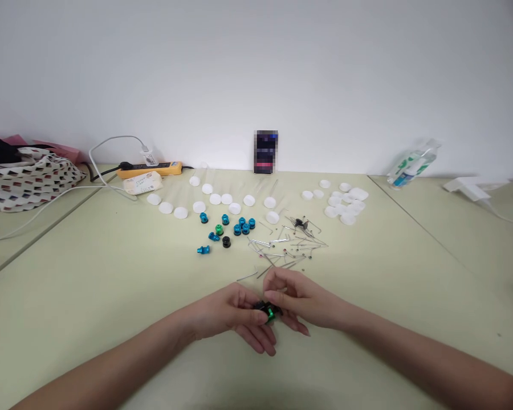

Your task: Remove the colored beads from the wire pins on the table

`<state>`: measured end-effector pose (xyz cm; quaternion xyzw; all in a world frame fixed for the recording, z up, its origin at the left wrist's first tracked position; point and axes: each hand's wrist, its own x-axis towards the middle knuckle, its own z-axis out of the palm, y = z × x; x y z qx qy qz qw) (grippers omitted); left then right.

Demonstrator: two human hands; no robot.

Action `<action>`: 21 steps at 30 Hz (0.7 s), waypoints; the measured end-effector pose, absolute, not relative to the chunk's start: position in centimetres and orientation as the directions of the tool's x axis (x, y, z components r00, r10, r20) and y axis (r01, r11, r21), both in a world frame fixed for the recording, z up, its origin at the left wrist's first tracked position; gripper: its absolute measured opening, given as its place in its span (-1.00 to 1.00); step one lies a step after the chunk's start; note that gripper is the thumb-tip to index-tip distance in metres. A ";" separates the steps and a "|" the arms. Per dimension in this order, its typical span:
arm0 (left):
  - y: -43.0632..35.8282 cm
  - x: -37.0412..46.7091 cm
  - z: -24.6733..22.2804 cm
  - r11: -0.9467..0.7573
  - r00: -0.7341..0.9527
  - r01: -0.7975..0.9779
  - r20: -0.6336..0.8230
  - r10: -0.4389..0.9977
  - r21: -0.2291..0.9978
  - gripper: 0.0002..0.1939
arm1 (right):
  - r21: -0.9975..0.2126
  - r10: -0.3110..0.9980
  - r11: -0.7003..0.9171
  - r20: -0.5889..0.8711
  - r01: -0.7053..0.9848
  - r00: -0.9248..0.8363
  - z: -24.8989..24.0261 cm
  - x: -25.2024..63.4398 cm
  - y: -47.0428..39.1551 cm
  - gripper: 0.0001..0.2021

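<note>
Your left hand (pixel 228 313) pinches the black-green part (pixel 271 314) at its fingertips, 3 o'clock from the palm; your right hand (pixel 301 299) curls close at the part's 2 o'clock, its grip unclear. Fingers hide the long axis. Toward 11 o'clock lie white-ended clear tubes (pixel 248 200), contents too faint to tell.

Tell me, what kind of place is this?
It looks like an indoor workspace for fiddling with little parts: small blue pieces and thin metal rods lie spread out on a pale green table.
</note>
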<state>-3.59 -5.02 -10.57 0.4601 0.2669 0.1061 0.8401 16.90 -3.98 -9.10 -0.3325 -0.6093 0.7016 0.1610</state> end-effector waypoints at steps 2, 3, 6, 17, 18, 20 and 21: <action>-5.0 -3.6 -10.6 0.552 0.836 0.069 -0.350 0.422 0.831 -0.69 | -0.964 0.587 -0.205 -0.260 0.170 -0.767 -9.1 16.9 -3.9 -0.76; -5.0 -3.6 -10.6 0.551 0.837 0.069 -0.349 0.421 0.832 -0.69 | -0.967 0.587 -0.204 -0.246 0.153 -0.771 -9.1 17.0 -3.9 -0.71; -5.0 -3.6 -10.6 0.550 0.832 0.062 -0.347 0.433 0.833 -0.67 | -0.966 0.626 -0.217 -0.251 0.144 -0.738 -9.2 17.0 -3.8 -0.67; -5.0 -3.6 -10.6 0.558 0.825 0.052 -0.351 0.443 0.828 -0.67 | -0.963 0.607 -0.215 -0.261 0.160 -0.751 -9.5 17.0 -3.8 -0.74; -5.0 -3.6 -10.7 0.561 0.824 0.052 -0.353 0.444 0.826 -0.68 | -0.962 0.597 -0.220 -0.262 0.159 -0.759 -9.5 17.0 -3.9 -0.76; -5.1 -3.6 -10.8 0.562 0.822 0.049 -0.353 0.447 0.826 -0.69 | -0.965 0.587 -0.225 -0.246 0.136 -0.771 -9.4 17.0 -3.9 -0.73; -5.1 -3.6 -10.9 0.562 0.823 0.047 -0.351 0.447 0.826 -0.69 | -0.966 0.596 -0.226 -0.240 0.127 -0.766 -9.4 16.9 -3.9 -0.70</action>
